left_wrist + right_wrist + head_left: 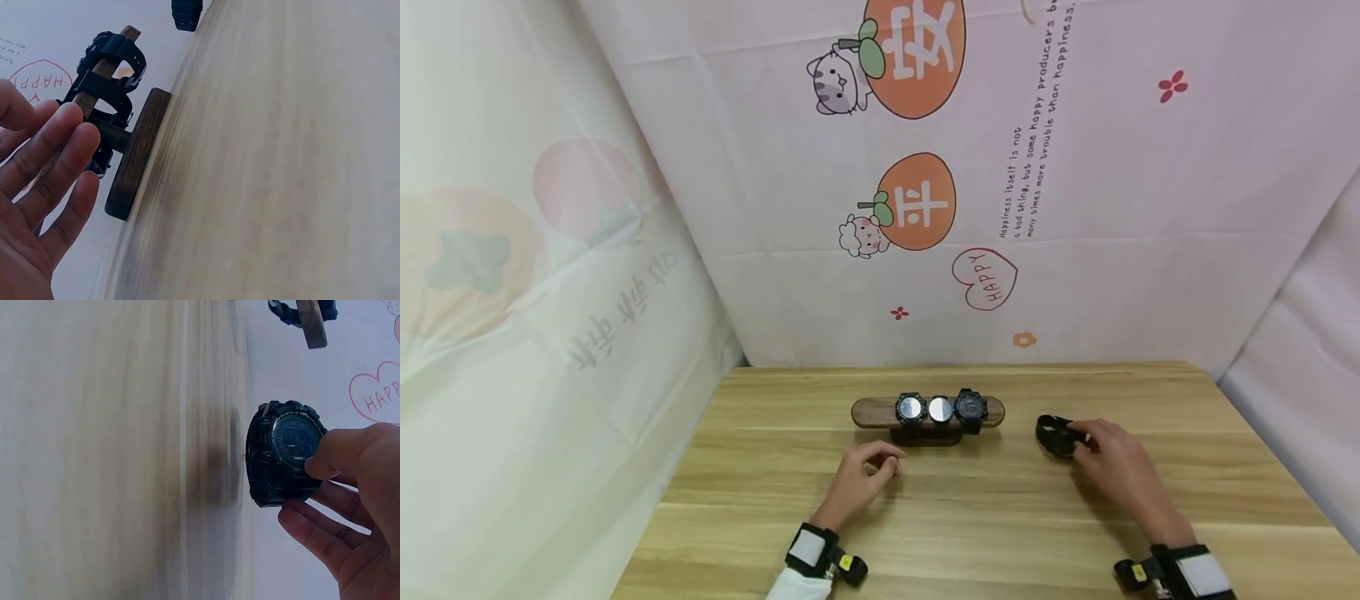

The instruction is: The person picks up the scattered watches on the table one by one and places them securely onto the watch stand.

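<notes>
My right hand (1116, 462) pinches a black digital watch (294, 444) by its case, thumb across the face, close over the table at the right. Its strap forms a loop, seen in the head view. My left hand (861, 479) holds nothing, its fingers loosely bent, just in front of a dark wooden watch stand (872, 412). On the stand's bar hang three watches: a light-faced watch (911, 407), a smaller light-faced watch (940, 409) in the middle, and a dark-faced watch (971, 407) nearest the bar's right end. In the left wrist view the fingers overlap the stand's bar.
The stand rests on a short dark base (925, 437) near the back of the wooden table (970, 533). A printed white cloth (1105, 250) hangs behind the table's back edge, and more cloth (550, 333) hangs along the left side.
</notes>
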`<state>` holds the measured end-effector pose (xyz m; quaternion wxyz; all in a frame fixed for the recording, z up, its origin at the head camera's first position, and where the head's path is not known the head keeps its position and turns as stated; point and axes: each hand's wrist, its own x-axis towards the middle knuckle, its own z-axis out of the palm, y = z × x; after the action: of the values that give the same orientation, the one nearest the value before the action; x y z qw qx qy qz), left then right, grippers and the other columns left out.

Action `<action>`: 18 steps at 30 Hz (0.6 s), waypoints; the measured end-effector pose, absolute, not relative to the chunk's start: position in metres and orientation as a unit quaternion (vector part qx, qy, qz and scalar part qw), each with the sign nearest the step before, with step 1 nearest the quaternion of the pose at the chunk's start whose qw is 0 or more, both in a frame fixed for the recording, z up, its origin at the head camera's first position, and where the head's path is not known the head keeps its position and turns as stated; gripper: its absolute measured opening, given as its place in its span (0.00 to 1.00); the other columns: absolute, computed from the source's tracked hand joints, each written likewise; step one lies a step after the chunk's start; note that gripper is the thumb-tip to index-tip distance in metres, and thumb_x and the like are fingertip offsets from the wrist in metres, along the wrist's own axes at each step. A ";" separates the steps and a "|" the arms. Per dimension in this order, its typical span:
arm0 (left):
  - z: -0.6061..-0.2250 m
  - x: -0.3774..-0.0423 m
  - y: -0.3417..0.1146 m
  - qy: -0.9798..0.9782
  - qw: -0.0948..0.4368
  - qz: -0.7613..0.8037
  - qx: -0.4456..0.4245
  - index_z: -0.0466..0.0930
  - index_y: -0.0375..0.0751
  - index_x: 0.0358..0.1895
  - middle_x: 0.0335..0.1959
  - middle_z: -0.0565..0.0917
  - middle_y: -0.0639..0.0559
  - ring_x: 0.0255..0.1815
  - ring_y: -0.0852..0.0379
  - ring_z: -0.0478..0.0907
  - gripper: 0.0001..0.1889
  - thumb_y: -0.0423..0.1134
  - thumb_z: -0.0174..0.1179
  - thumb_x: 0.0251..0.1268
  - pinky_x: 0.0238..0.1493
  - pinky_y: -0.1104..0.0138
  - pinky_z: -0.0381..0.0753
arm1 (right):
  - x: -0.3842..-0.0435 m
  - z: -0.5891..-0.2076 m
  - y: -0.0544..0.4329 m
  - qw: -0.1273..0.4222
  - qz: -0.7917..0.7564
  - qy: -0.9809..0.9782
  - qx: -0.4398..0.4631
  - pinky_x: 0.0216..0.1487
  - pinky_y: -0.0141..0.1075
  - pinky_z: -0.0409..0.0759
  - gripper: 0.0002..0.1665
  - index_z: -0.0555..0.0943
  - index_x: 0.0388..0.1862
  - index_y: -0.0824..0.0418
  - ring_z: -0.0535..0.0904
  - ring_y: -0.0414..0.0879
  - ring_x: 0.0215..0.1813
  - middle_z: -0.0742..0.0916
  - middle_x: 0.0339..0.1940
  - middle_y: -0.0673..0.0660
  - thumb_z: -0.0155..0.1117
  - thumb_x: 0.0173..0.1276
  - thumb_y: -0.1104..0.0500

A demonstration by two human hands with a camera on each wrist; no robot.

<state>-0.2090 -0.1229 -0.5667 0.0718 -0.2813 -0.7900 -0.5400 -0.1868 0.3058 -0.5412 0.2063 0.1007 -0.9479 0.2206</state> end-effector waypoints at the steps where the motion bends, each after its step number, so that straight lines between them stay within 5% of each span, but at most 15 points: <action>1: -0.566 -0.209 -0.123 -0.790 0.070 -0.541 -0.281 0.89 0.37 0.49 0.34 0.92 0.44 0.35 0.49 0.88 0.06 0.32 0.63 0.78 0.41 0.68 0.88 | -0.187 -0.541 0.304 0.209 0.221 -0.947 0.103 0.36 0.42 0.83 0.20 0.87 0.53 0.67 0.85 0.51 0.39 0.90 0.44 0.63 0.74 0.60 0.71; 18: -0.564 -0.207 -0.114 -0.793 0.053 -0.535 -0.286 0.89 0.38 0.50 0.35 0.91 0.46 0.36 0.48 0.89 0.07 0.32 0.62 0.79 0.42 0.67 0.88 | -0.180 -0.539 0.279 0.215 0.231 -0.941 0.119 0.33 0.35 0.81 0.19 0.88 0.53 0.65 0.82 0.46 0.38 0.89 0.41 0.59 0.74 0.61 0.70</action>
<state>-0.2069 -0.1141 -0.5636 0.0533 -0.2856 -0.7930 -0.5355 -0.1804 0.2786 -0.5387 0.2151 0.1190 -0.9415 0.2307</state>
